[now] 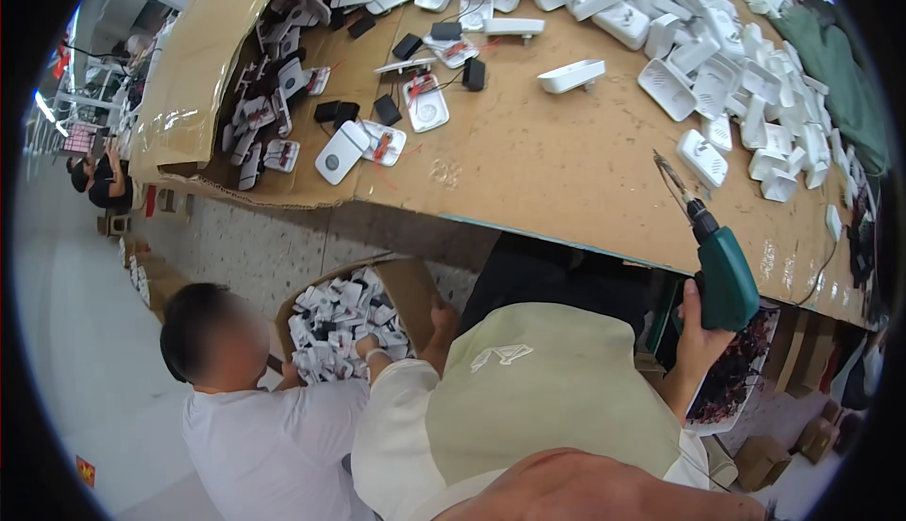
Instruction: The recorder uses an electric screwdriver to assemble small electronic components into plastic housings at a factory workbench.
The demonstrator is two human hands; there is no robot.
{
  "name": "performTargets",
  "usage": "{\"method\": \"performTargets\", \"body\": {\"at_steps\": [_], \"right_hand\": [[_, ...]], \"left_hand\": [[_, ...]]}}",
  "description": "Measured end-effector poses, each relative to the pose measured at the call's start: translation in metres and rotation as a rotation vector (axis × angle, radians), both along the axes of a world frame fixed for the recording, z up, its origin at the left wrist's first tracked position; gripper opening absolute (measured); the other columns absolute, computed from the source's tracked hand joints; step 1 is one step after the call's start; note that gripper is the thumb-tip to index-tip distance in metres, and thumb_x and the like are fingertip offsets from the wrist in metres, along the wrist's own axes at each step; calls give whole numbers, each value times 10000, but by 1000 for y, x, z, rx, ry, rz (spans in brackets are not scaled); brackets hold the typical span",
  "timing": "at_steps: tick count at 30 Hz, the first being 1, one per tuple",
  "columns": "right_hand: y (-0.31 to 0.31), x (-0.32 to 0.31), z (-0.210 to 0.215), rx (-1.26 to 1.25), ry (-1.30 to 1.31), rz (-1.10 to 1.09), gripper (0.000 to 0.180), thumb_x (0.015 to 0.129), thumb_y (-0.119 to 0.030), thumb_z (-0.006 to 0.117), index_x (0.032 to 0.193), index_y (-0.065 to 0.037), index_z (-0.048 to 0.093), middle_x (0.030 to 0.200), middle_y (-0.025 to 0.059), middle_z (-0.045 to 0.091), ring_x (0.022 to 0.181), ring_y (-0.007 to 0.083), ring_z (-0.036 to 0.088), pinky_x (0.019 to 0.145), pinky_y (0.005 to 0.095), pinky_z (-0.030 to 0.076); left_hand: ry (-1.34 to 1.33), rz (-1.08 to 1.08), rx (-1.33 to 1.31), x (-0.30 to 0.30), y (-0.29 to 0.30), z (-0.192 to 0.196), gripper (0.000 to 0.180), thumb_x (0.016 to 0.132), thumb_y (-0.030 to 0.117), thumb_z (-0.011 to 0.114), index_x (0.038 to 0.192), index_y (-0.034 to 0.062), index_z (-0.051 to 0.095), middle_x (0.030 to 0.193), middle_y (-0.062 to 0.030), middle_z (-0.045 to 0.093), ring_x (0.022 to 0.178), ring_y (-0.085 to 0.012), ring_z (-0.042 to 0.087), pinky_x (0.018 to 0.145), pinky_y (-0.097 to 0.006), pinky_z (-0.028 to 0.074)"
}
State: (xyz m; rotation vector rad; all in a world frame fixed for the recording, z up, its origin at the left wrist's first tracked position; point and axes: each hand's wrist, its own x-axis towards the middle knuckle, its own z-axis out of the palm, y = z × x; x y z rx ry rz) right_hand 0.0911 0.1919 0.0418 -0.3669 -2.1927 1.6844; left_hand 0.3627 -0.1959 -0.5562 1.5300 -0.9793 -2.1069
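Observation:
My right hand (pixel 700 334) is wrapped round the grip of a green, pistol-shaped soldering gun (pixel 728 280). Its thin brown tip points up and left over the table, close to a white plastic shell (pixel 702 159). At my left side, a hand that appears to be my left hand (pixel 369 344), with a band at the wrist, reaches into a cardboard box (pixel 411 294) full of white plastic pieces (pixel 330 318). Its fingers are small and partly hidden among the pieces. Another hand (pixel 443 317), apparently a co-worker's, grips the box's right side.
A co-worker in a white shirt (pixel 269 445) bends at the box. On the table (pixel 528 172), white shells (pixel 714 77) are heaped at right, beside green cloth (pixel 835 68). Wired units with black blocks (pixel 384 110) lie left, by a large open carton (pixel 193 68).

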Motion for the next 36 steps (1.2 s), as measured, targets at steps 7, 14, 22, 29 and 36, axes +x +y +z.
{"method": "performTargets", "body": {"at_steps": [7, 14, 22, 29, 36], "right_hand": [[21, -11, -24, -45, 125, -77, 249, 914, 8, 685, 1159, 40, 649, 853, 42, 628, 599, 63, 479, 547, 220, 397], [46, -36, -32, -257, 228, -15, 235, 939, -7, 660, 1169, 30, 627, 790, 25, 573, 584, 69, 449, 542, 230, 382], [93, -64, -45, -427, 175, -95, 253, 917, -70, 712, 1143, 6, 625, 761, -5, 537, 590, 65, 462, 520, 224, 385], [120, -80, -14, -885, 276, 23, 225, 937, -116, 665, 1138, -56, 585, 709, -16, 443, 613, 91, 443, 597, 270, 422], [204, -44, -43, -1196, 535, -159, 209, 957, -163, 686, 1127, -87, 591, 714, -52, 455, 634, 55, 474, 616, 232, 461]], "left_hand": [[-645, -65, -1290, -170, -2, 297, 539, 970, 317, 604, 1321, -69, 469, 1183, -259, 518, 1124, -419, 490, 1075, -515, 350], [97, -99, -2038, -242, 83, 469, 640, 845, 157, 770, 1367, -9, 438, 1271, -228, 477, 1152, -388, 485, 988, -484, 418], [-104, 243, -1591, -280, 33, 534, 731, 908, 148, 733, 1439, -65, 279, 1316, -204, 393, 1161, -306, 460, 1005, -433, 412], [263, -275, -1638, -283, 139, 521, 738, 921, 112, 693, 1478, -63, 242, 1325, -227, 419, 1142, -294, 493, 1000, -422, 425], [479, -636, -1618, -284, 154, 513, 572, 923, 44, 648, 1412, -79, 378, 1266, -215, 474, 1099, -317, 530, 985, -434, 428]]}}
